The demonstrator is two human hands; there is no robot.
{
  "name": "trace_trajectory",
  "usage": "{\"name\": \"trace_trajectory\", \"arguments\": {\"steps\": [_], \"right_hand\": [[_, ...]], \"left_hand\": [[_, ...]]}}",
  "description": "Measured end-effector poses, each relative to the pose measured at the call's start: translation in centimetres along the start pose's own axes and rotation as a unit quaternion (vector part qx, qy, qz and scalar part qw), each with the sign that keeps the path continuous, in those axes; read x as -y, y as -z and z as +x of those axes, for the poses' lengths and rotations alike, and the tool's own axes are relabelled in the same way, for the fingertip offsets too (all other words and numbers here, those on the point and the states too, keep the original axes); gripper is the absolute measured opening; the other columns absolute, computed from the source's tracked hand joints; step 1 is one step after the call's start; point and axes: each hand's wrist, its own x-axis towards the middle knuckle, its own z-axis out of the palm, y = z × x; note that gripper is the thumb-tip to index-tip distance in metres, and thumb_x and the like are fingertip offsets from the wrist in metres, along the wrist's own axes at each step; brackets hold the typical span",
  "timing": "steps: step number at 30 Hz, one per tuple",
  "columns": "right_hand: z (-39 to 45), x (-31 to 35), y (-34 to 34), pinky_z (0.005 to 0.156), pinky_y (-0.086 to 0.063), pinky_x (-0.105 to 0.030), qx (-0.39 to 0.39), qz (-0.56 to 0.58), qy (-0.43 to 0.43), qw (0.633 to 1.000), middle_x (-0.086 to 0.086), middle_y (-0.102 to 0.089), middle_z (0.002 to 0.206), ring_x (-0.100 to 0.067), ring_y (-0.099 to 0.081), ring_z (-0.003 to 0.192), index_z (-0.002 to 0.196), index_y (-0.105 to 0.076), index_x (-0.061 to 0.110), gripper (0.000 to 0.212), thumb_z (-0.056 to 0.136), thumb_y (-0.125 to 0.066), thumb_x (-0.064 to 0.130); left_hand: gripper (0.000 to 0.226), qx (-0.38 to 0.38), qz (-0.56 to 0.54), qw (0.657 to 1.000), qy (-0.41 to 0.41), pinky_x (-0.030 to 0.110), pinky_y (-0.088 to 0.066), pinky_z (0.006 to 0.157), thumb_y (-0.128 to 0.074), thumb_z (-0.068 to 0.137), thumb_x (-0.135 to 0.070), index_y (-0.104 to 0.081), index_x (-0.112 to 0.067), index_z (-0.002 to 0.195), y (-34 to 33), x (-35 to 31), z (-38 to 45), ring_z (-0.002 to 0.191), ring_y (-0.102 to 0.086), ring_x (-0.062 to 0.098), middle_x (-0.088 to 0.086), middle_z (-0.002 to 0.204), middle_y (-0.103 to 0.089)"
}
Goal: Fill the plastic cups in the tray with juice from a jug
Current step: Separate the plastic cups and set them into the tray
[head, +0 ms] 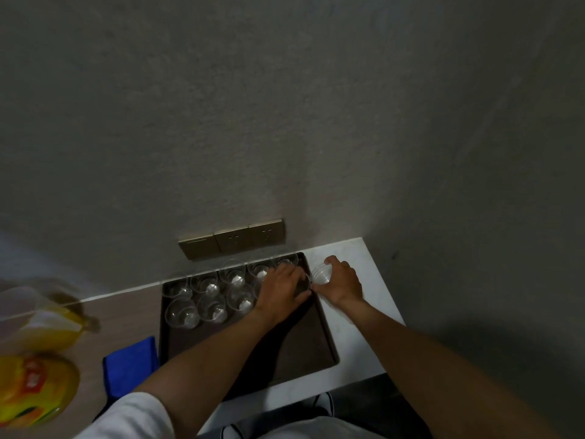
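A dark brown tray lies on the counter against the wall. Several empty clear plastic cups stand in two rows in its far half. My left hand reaches into the tray's far right part, its fingers curled round a clear cup that it mostly hides. My right hand is just beyond the tray's right rim and grips a stack of clear cups tilted on its side. A jug of yellow juice stands at the far left, blurred.
A yellow juice bottle with a red label lies at the left edge. A blue cloth sits beside the tray's left rim. Gold wall sockets are just behind the tray. The white counter ends right of the tray.
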Motion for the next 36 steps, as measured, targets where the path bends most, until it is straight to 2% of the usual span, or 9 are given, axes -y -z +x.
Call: {"name": "trace_trajectory", "arguments": {"steps": [3,10,17,21,23,26,31,34,36], "right_hand": [[-0.1,0.6,0.3,0.088,-0.05,-0.036,0.011,0.001,0.007,1.0,-0.005,-0.056,0.123,-0.028,-0.056,0.115,0.13,-0.051,0.027,0.073,0.071,-0.087,0.049],[-1.2,2.6,0.4,0.086,-0.054,-0.035,0.049,0.014,0.036,0.998,-0.002,-0.066,0.113,-0.022,-0.063,0.102,0.122,-0.054,0.023,0.061,0.073,-0.084,0.046],[-3.4,5.0,-0.2,0.086,-0.049,-0.03,0.093,0.014,0.076,0.993,0.003,-0.065,0.112,-0.018,-0.062,0.102,0.119,-0.057,0.023,0.056,0.073,-0.086,0.037],[-5.4,6.6,-2.2,0.095,-0.05,-0.031,0.123,0.041,0.1,0.987,0.004,-0.062,0.124,-0.016,-0.06,0.112,0.131,-0.054,0.024,0.073,0.069,-0.089,0.039],[-6.4,7.4,-3.7,0.098,-0.049,-0.031,0.118,0.059,0.108,0.985,0.004,-0.06,0.127,-0.016,-0.059,0.116,0.135,-0.054,0.02,0.077,0.07,-0.09,0.036],[-7.7,8.4,-6.1,0.097,-0.053,-0.036,0.096,0.069,0.104,0.988,0.002,-0.066,0.121,-0.016,-0.063,0.112,0.127,-0.058,0.023,0.072,0.064,-0.089,0.04],[-9.4,10.2,-9.4,0.085,-0.053,-0.023,0.076,0.088,0.108,0.987,0.002,-0.068,0.11,-0.016,-0.067,0.104,0.114,-0.061,0.019,0.056,0.066,-0.09,0.018],[-10.6,10.9,-10.9,0.077,-0.048,-0.01,0.076,0.115,0.105,0.985,0.008,-0.066,0.106,-0.007,-0.065,0.098,0.111,-0.06,0.021,0.052,0.069,-0.09,0.014],[-11.2,11.4,-11.8,0.073,-0.046,-0.006,0.083,0.129,0.113,0.982,0.008,-0.066,0.106,-0.002,-0.063,0.095,0.112,-0.06,0.021,0.051,0.071,-0.089,0.012]], "left_hand": [[0.022,-0.017,-0.078,0.996,-0.032,0.032,-0.043,0.084,-0.058,0.094,-0.039,-0.057,-0.025,0.111,1.1,0.0,0.0,0.103,-0.049,0.015,-0.005,0.11,-0.058],[0.018,-0.035,-0.138,0.985,-0.094,0.027,-0.04,0.081,-0.051,0.099,-0.02,-0.062,-0.019,0.113,2.9,0.6,-1.2,0.098,-0.049,0.015,-0.002,0.107,-0.059],[0.02,-0.03,-0.144,0.982,-0.114,0.034,-0.046,0.084,-0.047,0.104,-0.031,-0.065,-0.023,0.102,4.7,2.7,-4.1,0.099,-0.046,0.009,-0.007,0.107,-0.061],[0.02,-0.027,-0.134,0.978,-0.157,0.036,-0.045,0.087,-0.048,0.104,-0.029,-0.066,-0.023,0.107,5.9,4.8,-6.5,0.098,-0.051,0.016,-0.004,0.107,-0.063],[0.02,-0.036,-0.128,0.976,-0.174,0.037,-0.045,0.086,-0.049,0.104,-0.027,-0.068,-0.02,0.104,6.3,5.9,-8.0,0.097,-0.053,0.019,-0.002,0.105,-0.065],[0.019,-0.045,-0.125,0.975,-0.18,0.038,-0.045,0.08,-0.052,0.103,-0.025,-0.069,-0.018,0.097,7.1,7.5,-10.1,0.092,-0.051,0.018,-0.001,0.101,-0.066],[0.017,-0.03,-0.144,0.973,-0.176,0.035,-0.044,0.075,-0.055,0.102,-0.027,-0.07,-0.02,0.096,8.1,10.0,-13.2,0.085,-0.046,0.013,-0.004,0.101,-0.066],[0.017,-0.017,-0.149,0.976,-0.156,0.034,-0.045,0.077,-0.056,0.102,-0.03,-0.071,-0.022,0.1,8.2,11.0,-14.8,0.089,-0.038,0.004,-0.007,0.104,-0.066],[0.017,-0.01,-0.15,0.979,-0.141,0.035,-0.046,0.078,-0.058,0.101,-0.03,-0.072,-0.021,0.101,8.4,11.3,-15.9,0.089,-0.041,0.006,-0.006,0.103,-0.067]]}}
